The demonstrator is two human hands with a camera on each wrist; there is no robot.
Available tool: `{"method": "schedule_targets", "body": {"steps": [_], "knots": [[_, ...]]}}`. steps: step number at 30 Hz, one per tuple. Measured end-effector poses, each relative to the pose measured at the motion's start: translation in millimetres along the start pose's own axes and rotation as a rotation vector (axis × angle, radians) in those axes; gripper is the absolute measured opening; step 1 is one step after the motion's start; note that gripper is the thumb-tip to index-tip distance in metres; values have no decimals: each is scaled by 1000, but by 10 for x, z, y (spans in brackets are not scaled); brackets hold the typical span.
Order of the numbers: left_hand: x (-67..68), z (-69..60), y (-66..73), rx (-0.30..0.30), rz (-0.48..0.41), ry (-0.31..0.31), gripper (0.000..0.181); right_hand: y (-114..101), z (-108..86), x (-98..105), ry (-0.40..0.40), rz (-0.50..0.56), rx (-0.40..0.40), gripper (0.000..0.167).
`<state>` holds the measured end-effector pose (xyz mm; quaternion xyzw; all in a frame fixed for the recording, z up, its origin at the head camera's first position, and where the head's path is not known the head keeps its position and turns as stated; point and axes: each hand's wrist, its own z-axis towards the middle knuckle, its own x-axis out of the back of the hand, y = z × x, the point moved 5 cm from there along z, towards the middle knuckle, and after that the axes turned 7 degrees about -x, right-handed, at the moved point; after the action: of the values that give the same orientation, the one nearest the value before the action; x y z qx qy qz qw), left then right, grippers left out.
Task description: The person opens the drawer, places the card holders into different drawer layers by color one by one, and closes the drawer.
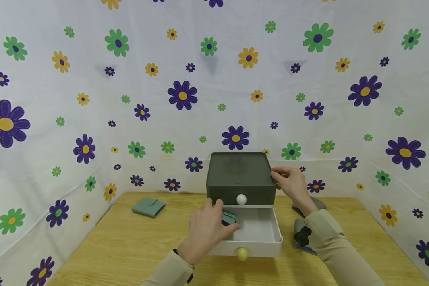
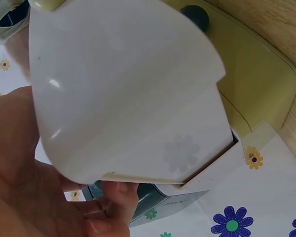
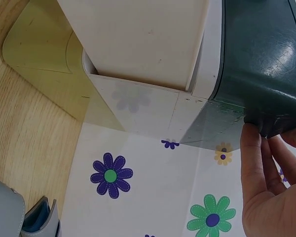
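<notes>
A small drawer cabinet (image 3: pixel 153 103) stands on the table with a dark green top tier (image 1: pixel 241 169), a white middle and a yellow-green base (image 3: pixel 44 54). Its white drawer (image 1: pixel 259 224), which has a pale yellow knob (image 1: pixel 242 254), is pulled out. Inside lies a teal wallet (image 1: pixel 229 217), its left part hidden by my left hand (image 1: pixel 207 226). That hand reaches over the drawer's left side, thumb stretched right above the interior and fingers forward; contact with the wallet is unclear. My right hand (image 1: pixel 293 184) grips the top tier's right edge with thumb and fingers.
A green snap wallet (image 1: pixel 148 207) lies at the table's back left. Right of the cabinet are a grey folded case (image 1: pixel 318 203) and a grey-blue wallet (image 1: pixel 300 226), partly behind my right forearm. A flower-patterned cloth (image 1: pixel 157 131) hangs around the table's back and sides.
</notes>
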<state>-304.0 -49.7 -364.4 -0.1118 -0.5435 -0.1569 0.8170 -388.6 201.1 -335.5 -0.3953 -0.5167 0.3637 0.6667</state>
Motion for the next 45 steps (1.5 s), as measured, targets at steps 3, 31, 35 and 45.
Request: {"method": "schedule_targets", "body": {"steps": [3,31,35,45], "knots": [[-17,12,-6,-2,11,4,80,2,0,9,1,1,4,32],[57,-70,-782,185,-296,173,48,-17,-8,26,7,7,12,32],[17,-98,-873,222,-303,156,47,-9,-13,13,-4,15,6,32],[-177,-119,-1205,294,-286,87,52,2,-14,0,-15,20,2,33]]}}
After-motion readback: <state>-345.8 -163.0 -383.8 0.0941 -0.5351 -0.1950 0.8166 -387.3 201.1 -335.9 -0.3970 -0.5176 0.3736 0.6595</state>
